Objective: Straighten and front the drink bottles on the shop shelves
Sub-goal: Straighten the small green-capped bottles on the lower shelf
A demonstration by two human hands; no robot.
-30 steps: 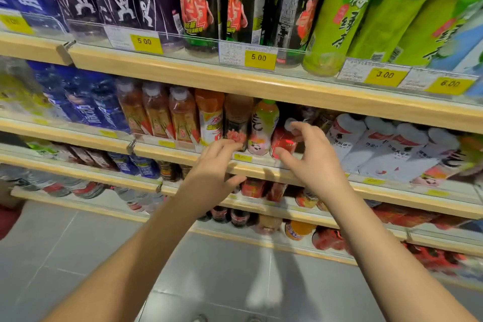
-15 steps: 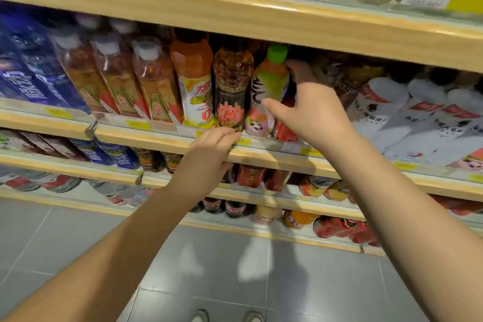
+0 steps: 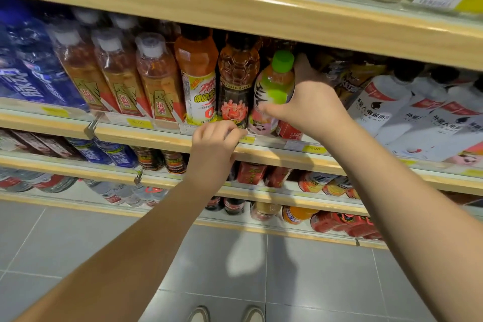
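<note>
On the middle shelf stands a small green-capped bottle with a white and pink label. My right hand grips it, thumb across the front and fingers reaching behind it. Left of it stand a dark amber bottle and an orange bottle, both upright with labels facing out. My left hand holds the shelf's front rail just below the amber bottle, fingers curled over the edge. A red-labelled bottle shows low behind my right hand, mostly hidden.
Three white-capped tea bottles and blue bottles fill the shelf's left. White-labelled bottles lean at the right. The upper shelf board hangs low over the caps. More drinks fill the lower shelves; grey tiled floor below.
The view has moved closer to the middle shelf. My right hand has shifted from the red bottle area onto the green-capped bottle. My left hand has settled on the shelf rail.
</note>
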